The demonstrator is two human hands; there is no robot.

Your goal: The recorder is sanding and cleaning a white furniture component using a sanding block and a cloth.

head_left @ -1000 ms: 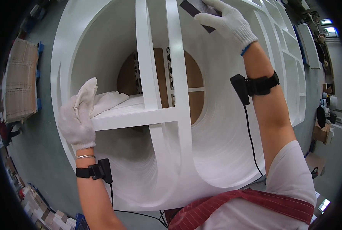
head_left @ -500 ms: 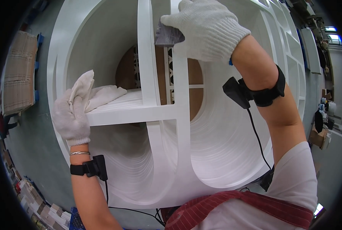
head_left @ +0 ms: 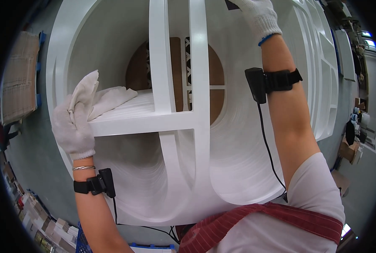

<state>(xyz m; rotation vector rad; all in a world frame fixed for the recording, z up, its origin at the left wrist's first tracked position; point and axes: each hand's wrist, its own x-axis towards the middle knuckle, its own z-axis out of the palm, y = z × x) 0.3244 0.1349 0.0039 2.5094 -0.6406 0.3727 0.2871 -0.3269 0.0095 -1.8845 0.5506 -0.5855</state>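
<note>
White cotton gloves both hands. The left hand [head_left: 72, 130] pinches a cloth [head_left: 101, 99] on the shelf's [head_left: 146, 122] left edge, steadying. The right hand [head_left: 257, 17] reaches up, fingers clasping a dark block [head_left: 231, 4].

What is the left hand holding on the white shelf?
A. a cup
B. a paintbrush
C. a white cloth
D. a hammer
C: the gloved left hand grips a crumpled white cloth that lies along the flat bar of the round white shelf.
</note>
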